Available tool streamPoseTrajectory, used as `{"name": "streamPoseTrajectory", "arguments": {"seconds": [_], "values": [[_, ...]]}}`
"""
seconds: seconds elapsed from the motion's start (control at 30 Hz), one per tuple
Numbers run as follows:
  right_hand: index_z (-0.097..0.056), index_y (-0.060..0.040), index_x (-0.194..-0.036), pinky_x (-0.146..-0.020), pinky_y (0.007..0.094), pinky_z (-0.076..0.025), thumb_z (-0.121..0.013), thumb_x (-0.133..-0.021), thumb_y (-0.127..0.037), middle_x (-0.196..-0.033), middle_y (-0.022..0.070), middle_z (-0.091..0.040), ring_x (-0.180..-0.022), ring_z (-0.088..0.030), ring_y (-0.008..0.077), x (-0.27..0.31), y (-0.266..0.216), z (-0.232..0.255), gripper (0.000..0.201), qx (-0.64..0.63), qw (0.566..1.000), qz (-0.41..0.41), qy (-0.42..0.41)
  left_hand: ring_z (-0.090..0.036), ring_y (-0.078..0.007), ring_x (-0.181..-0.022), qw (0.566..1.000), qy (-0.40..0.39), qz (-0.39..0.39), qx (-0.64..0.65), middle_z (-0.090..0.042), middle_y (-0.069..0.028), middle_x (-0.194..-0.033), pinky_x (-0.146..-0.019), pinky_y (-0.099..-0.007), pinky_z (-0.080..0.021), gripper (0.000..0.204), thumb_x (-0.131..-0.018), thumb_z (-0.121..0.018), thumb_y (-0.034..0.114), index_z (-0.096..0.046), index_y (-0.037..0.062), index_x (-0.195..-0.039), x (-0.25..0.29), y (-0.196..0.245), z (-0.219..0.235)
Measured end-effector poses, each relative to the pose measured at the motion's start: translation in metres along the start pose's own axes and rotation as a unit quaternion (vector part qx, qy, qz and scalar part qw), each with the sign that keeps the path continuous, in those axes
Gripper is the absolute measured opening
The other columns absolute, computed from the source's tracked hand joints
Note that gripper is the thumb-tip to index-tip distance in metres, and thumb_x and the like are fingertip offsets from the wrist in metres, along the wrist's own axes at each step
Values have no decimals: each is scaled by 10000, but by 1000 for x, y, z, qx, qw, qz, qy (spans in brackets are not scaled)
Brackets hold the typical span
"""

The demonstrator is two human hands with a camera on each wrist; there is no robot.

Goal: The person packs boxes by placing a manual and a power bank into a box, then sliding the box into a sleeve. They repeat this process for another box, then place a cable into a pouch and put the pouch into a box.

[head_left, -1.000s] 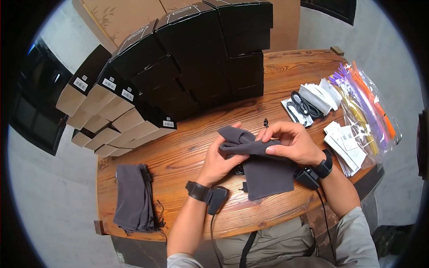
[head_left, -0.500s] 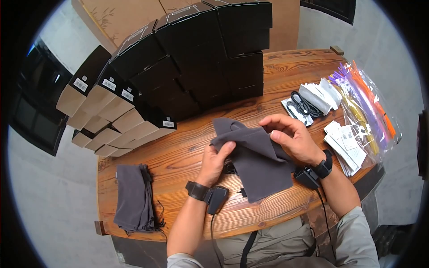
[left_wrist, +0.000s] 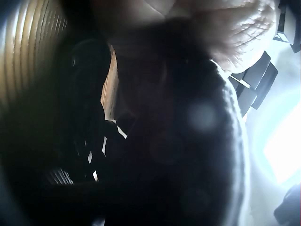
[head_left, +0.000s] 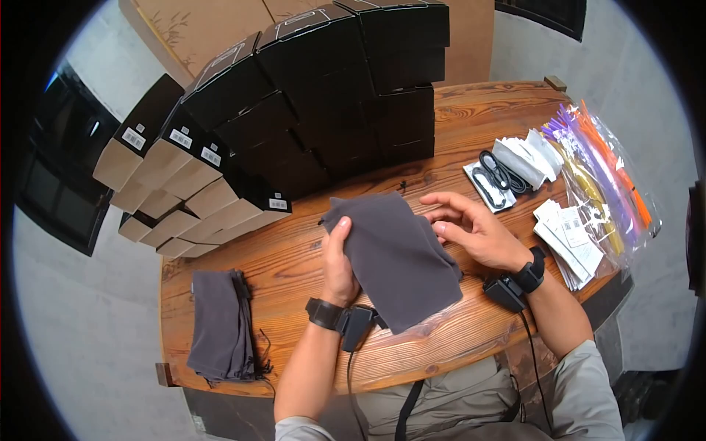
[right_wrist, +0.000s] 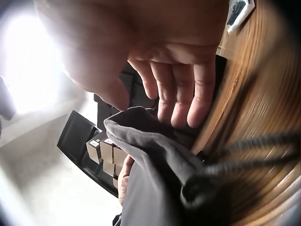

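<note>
My left hand [head_left: 340, 268] grips a dark grey drawstring pouch [head_left: 401, 264] by its left edge, thumb on top and fingers hidden beneath. The soft cloth hangs flat over the table front. In the right wrist view the pouch [right_wrist: 150, 174] shows a folded, hemmed edge, with a dark cord [right_wrist: 263, 153] running off to the right. My right hand [head_left: 478, 231] is just beyond the pouch's right side, its fingers loosely bent and holding nothing. Dark cloth fills most of the left wrist view, below the palm [left_wrist: 235, 33].
Similar grey pouches [head_left: 217, 320] lie stacked at the left. Black boxes [head_left: 323, 110] form a tall wall behind. To the right are black cables [head_left: 504, 173], white paper slips [head_left: 566, 242] and a clear bag of coloured ties [head_left: 607, 176].
The bunched pouch has been spread flat and turned towards the left hand. The right hand has let go of the cloth and opened beside it.
</note>
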State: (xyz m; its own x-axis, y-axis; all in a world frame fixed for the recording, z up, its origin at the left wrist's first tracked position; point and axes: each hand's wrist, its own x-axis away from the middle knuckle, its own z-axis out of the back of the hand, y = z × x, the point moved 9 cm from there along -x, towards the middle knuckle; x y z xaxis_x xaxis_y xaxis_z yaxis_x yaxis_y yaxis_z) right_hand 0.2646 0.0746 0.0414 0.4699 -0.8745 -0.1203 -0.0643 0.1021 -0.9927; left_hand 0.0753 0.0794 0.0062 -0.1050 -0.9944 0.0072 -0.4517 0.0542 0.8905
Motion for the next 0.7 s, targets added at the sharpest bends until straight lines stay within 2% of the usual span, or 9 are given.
{"name": "streamPoseTrajectory", "arguments": {"seconds": [0.03, 0.23, 0.33, 0.43, 0.53, 0.6, 0.7], "values": [[-490, -35, -1329, -865, 255, -494, -576, -956, -119, -1155, 81, -608, -1072, -569, 103, -1, 2, 1, 392, 12, 1000, 14, 2, -626, -233, -1056, 1000, 9, -4, 14, -624, -148, -1173, -931, -350, -510, 508, -964, -474, 399, -520, -13, -1257, -2, -2, 4], [-626, 6, -1099, -797, 237, -487, -605, -935, -132, -1034, 43, -643, -920, -589, 93, 2, 13, 0, 215, 49, 996, -63, -23, -609, -232, -1094, 998, 35, -22, 48, -618, -141, -1196, -957, -349, -493, 519, -976, -472, 423, -508, -2, -1272, -5, -4, 13], [-653, 15, -1042, -784, 233, -487, -623, -916, -117, -973, 33, -660, -866, -599, 92, 2, 14, -2, 185, 94, 993, -59, -44, -611, -229, -1085, 997, 31, -20, 61, -623, -140, -1182, -952, -351, -495, 510, -980, -470, 424, -519, -2, -1256, -5, -5, 13], [-639, 13, -1075, -838, 237, -479, -624, -912, -52, -1000, 23, -642, -938, -583, 84, 5, 5, -15, 176, 102, 989, -49, -95, -623, -225, -1054, 998, 19, -11, 54, -632, -138, -1157, -939, -350, -502, 507, -981, -468, 428, -530, -4, -1237, -5, -6, 13], [-633, 15, -1099, -852, 248, -480, -642, -898, -37, -1015, 32, -643, -946, -586, 92, 8, 6, -21, 208, 85, 987, -64, -124, -636, -221, -1023, 998, 20, -2, 53, -640, -137, -1133, -924, -349, -510, 507, -982, -467, 433, -539, -8, -1222, -4, -6, 13], [-633, 15, -1107, -865, 254, -480, -649, -899, -48, -1030, 35, -642, -961, -586, 98, 8, 7, -21, 218, 83, 986, -59, -131, -642, -222, -1008, 998, 20, 2, 65, -643, -138, -1123, -916, -347, -515, 510, -983, -465, 437, -541, -10, -1217, -6, -9, 15], [-629, 10, -1129, -880, 259, -479, -657, -899, -57, -1056, 35, -637, -979, -584, 103, 9, 8, -21, 241, 62, 987, -61, -134, -642, -227, -1008, 999, 41, -23, 15, -644, -141, -1121, -915, -346, -515, 528, -985, -454, 454, -541, -14, -1215, -4, 0, 12]]}}
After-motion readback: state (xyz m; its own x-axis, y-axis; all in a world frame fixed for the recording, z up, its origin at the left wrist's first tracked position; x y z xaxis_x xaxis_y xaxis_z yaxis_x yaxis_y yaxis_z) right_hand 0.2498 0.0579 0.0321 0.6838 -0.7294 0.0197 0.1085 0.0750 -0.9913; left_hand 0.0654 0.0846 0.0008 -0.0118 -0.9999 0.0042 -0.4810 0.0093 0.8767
